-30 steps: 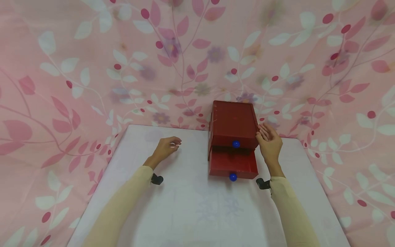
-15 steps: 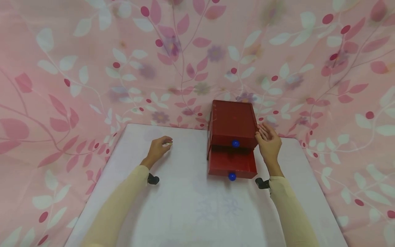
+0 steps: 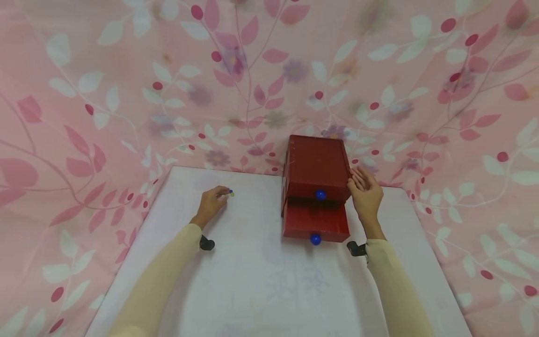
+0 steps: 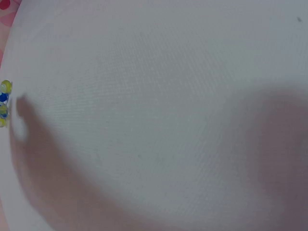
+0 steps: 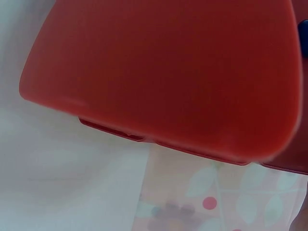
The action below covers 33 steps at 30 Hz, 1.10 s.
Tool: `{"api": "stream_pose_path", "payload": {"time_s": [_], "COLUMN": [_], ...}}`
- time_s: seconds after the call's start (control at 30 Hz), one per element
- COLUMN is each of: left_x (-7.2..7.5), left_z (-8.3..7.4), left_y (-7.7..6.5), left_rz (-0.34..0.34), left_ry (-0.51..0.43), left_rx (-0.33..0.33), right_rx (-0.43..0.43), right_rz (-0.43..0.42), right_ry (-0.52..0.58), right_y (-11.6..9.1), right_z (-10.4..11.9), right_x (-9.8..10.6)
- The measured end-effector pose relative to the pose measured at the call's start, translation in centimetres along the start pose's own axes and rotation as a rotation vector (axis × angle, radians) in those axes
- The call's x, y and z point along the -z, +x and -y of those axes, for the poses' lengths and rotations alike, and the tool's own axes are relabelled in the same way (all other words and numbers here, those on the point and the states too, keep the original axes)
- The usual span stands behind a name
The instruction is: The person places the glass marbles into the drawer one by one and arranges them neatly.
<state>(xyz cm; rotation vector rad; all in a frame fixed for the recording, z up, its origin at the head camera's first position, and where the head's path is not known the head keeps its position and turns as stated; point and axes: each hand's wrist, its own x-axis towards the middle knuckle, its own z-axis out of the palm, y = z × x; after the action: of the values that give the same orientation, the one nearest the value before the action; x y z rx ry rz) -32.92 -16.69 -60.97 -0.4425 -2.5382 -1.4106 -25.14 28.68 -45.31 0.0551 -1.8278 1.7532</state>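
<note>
A red mini drawer cabinet (image 3: 318, 161) with blue round knobs stands near the table's far edge. Its lower drawer (image 3: 316, 217) is pulled out and its upper one closed. My right hand (image 3: 366, 194) lies along the cabinet's right side, fingers fairly straight, thumb by the front corner. In the right wrist view, the red plastic (image 5: 163, 72) fills most of the picture. Further left, the fingertips of my left hand (image 3: 210, 203) are right at some small yellow and blue beads (image 4: 4, 103); I cannot tell whether they pinch them. Thumb and forefinger curve toward each other.
A white-covered table (image 3: 252, 281) lies under both hands. Pink cloth (image 3: 252, 84) with leaves and flowers rises behind it and on both sides. Dark wrist-worn devices (image 3: 357, 249) stick out below the sleeves.
My left hand has drawn back to the left, away from the cabinet, and the beads now show at its fingertips. My right hand and the cabinet keep their places.
</note>
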Motion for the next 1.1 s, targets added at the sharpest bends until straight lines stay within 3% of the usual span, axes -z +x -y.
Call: {"api": "stream_pose_path", "payload": {"time_s": [0.17, 0.43, 0.87, 1.1], "left_x": [-0.1, -0.28, -0.57, -0.68], "left_z": [0.34, 0.41, 0.86, 0.42], "left_y": [-0.14, 0.08, 0.32, 0.58], "left_rz": [-0.052, -0.038, -0.001, -0.006], "left_ry": [-0.002, 0.008, -0.002, 0.012], "left_rx": [0.027, 0.131, 0.194, 0.194], "right_rx": [0.011, 0.011, 0.008, 0.015], "right_rz": [0.0, 0.008, 0.018, 0.015], "right_ry": [-0.005, -0.02, -0.045, -0.052], "right_y": [-0.11, -0.11, -0.1, -0.12], "right_z": [0.18, 0.23, 0.46, 0.48], "right_x": [-0.09, -0.07, 0.05, -0.08]}}
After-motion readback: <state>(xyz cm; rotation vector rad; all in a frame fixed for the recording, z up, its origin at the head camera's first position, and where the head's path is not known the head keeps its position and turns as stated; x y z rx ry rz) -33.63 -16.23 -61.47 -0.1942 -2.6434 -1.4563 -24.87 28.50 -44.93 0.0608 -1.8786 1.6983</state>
